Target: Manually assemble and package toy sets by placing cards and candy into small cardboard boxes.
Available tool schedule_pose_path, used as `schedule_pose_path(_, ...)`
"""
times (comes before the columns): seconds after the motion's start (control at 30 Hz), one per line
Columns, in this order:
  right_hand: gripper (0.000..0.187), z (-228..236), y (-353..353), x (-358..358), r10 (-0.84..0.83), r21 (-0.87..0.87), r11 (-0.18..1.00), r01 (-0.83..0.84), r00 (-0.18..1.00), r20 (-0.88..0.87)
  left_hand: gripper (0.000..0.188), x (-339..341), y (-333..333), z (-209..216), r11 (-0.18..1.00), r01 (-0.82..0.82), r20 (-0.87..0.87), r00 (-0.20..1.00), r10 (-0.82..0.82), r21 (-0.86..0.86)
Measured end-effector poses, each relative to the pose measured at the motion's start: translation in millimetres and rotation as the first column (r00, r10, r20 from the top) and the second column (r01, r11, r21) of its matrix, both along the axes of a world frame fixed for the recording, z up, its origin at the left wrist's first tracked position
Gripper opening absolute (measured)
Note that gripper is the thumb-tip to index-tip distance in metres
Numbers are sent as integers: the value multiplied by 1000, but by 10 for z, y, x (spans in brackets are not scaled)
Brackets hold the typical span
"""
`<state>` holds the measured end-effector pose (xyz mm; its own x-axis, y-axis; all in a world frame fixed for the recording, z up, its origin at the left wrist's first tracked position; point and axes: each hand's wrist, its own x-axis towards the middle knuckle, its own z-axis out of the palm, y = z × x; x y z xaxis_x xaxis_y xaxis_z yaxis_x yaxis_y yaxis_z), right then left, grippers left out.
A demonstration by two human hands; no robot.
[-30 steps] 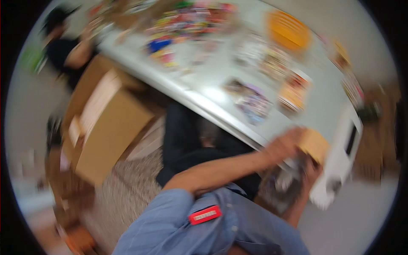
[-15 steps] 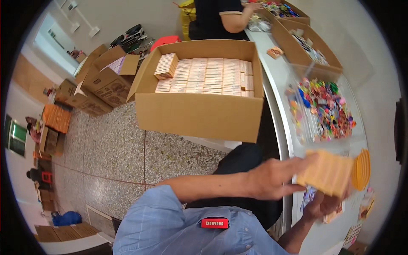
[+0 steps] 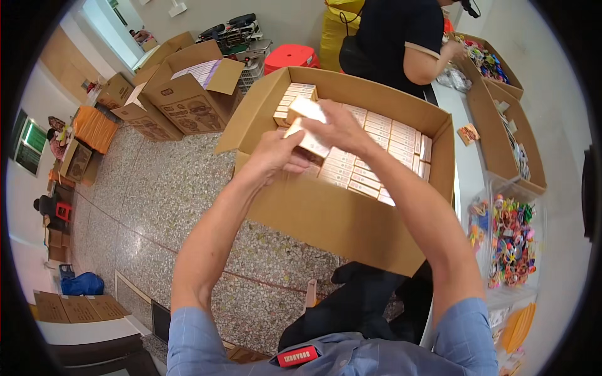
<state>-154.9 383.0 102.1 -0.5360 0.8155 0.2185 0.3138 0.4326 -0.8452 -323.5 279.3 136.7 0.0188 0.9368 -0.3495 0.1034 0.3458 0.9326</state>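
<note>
In the left part of a large open brown carton (image 3: 332, 216), both my hands are closed round a group of small pale boxes (image 3: 308, 141). My left hand (image 3: 271, 155) grips their near left side, thumb on top. My right hand (image 3: 343, 128) holds them from the far right side, fingers bent over the top. Rows of similar small boxes (image 3: 370, 169) fill the carton, and another stack (image 3: 301, 94) rises in its far left corner. My hands hide part of the rows beneath.
Right of the carton runs a white table (image 3: 461, 153) bearing a clear tub of colourful trinkets (image 3: 514, 244), yellow-orange trays (image 3: 519, 327) and long cartons (image 3: 508, 131). Behind the carton, a person in dark clothing (image 3: 392, 47) stands near a red stool (image 3: 291, 56). More cartons (image 3: 188, 103) stand at left.
My hands have carried the small boxes from over the table at right, leftward and away from me, into the large carton. The view has shifted to the right.
</note>
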Motion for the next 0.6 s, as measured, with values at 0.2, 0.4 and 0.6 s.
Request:
schedule_pose_path(0.2, 68, -521, 489, -613, 157, -87, 985, -153, 986, 47, 46, -275, 344, -345, 935, -239, 3, 969, 248, -264)
schedule_pose_path(0.4, 57, -745, 782, -919, 215, 67, 970, -234, 952, 218, 37, -442, 708, -645, 891, -278, -74, 960, 270, -359)
schedule_pose_path(0.6, 38, -801, 649, -832, -151, 375, 927, 23, 936, 318, 34, -378, 775, -832, 871, -366, -224, 926, 304, -329)
